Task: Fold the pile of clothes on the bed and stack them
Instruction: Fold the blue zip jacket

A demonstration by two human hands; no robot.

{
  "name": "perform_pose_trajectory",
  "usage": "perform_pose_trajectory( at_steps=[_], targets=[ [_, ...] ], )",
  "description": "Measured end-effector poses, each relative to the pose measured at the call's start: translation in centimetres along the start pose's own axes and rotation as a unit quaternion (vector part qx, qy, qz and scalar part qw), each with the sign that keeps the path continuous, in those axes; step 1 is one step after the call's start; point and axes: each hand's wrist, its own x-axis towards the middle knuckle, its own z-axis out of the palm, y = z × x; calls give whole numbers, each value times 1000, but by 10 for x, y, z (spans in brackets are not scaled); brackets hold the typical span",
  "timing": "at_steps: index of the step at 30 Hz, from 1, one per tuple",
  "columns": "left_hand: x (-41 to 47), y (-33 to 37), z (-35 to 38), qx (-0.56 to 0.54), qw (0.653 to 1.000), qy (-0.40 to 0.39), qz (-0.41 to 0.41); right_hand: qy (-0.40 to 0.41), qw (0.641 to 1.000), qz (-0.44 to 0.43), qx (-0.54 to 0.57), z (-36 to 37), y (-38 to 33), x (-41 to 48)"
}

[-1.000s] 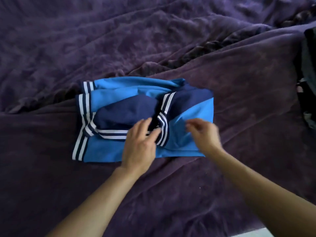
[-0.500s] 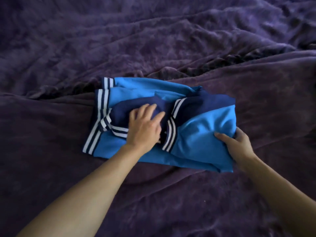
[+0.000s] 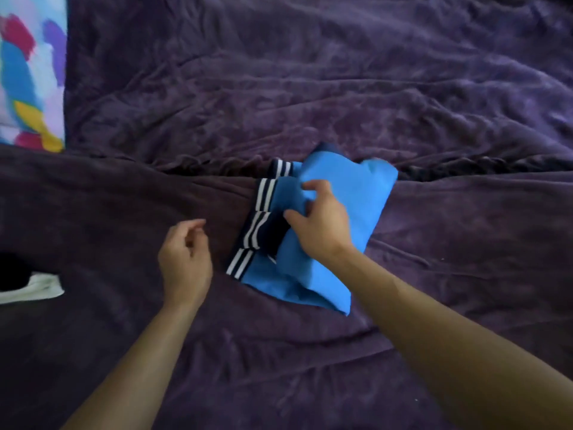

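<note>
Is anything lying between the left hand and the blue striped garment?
Nothing visible. Only bare purple blanket separates the left hand from the striped edge of the blue garment; the right hand grips its folded top layer.

One blue garment (image 3: 356, 206) lies on one purple blanket (image 3: 310, 88), and two hands are in view: one left hand (image 3: 186, 265) and one right hand (image 3: 319, 228). Four striped bands (image 3: 265, 193) show along the garment's left edge. At the left border there are three more things: one many-coloured cloth (image 3: 28, 72), one white cloth (image 3: 34, 287) and one black thing (image 3: 12, 271) — too cut off to name.
</note>
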Motion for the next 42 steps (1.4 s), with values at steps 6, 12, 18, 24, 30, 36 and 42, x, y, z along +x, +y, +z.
perform_pose_trajectory(
  at_steps=[6, 12, 18, 24, 30, 36, 42],
  targets=[
    [-4, -44, -28, 19, 998, 12, -63, -248, 968, 32, -18, 86, 3, 16],
    [-2, 15, 44, 160, 968, -62, 184, 94, 965, -196, -144, 27, 55, 25],
    [11, -27, 110, 357, 882, -259, 168, -36, 914, -99, -391, -4, 115, 76],
    [14, -63, 133, 343, 883, -277, 162, -54, 916, -52, -394, 39, 166, 89],
    [46, -20, 130, 253, 932, -221, 135, -35, 947, -55, -315, 15, 158, 100],
    [110, 21, 175, 170, 937, -304, -27, 59, 983, 139, -102, -6, 162, 97],
    [82, 30, 143, 57, 959, -273, 46, 59, 993, 100, 32, -18, 147, 60]
  ],
)
